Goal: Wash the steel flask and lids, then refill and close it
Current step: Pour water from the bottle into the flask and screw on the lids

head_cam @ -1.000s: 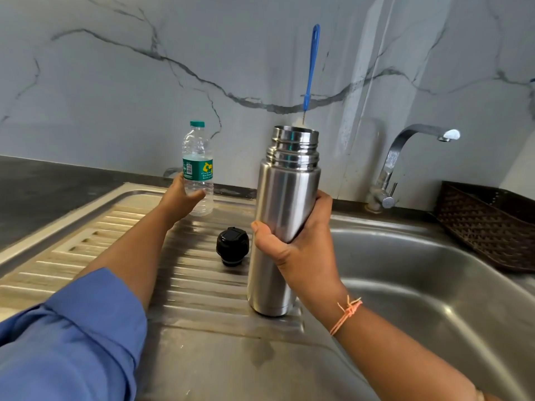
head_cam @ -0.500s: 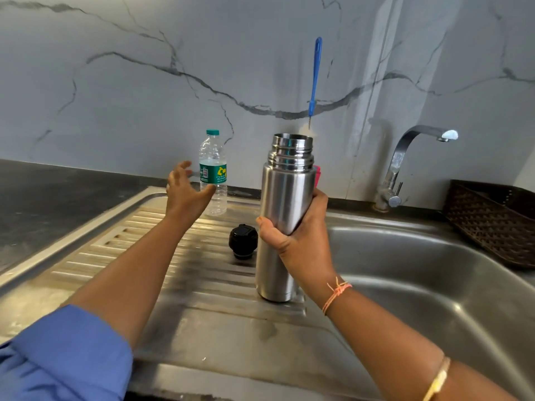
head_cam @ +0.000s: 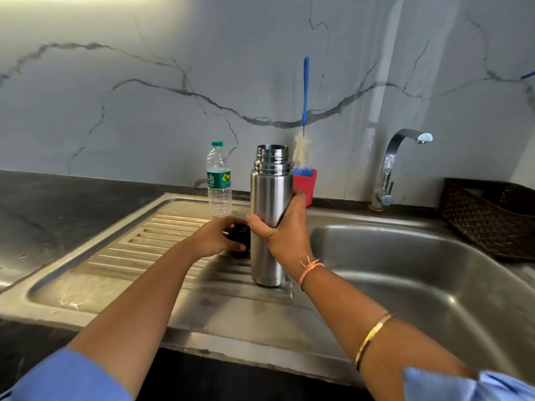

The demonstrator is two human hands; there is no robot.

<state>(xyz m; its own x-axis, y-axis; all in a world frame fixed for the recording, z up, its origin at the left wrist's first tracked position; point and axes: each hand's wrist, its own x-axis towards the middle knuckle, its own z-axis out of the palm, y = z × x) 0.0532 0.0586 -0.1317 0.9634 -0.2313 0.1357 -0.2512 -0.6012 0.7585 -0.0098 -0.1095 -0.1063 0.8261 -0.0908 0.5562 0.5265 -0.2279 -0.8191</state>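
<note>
Steel ribs of the drainboard [head_cam: 139, 250] are carrying everything here. The left hand [head_cam: 215, 237], which was at the water bottle a moment ago, is now curling its fingers round the black lid [head_cam: 240, 241] lying just beside the flask [head_cam: 270, 204]. The right hand [head_cam: 285, 231] is still clamping the upright, open-mouthed flask at mid-body. Behind them, the water bottle [head_cam: 219, 180] is standing capped and let go. By my reading, refilling is ending and closing is beginning; the flask's water level is hidden.
</note>
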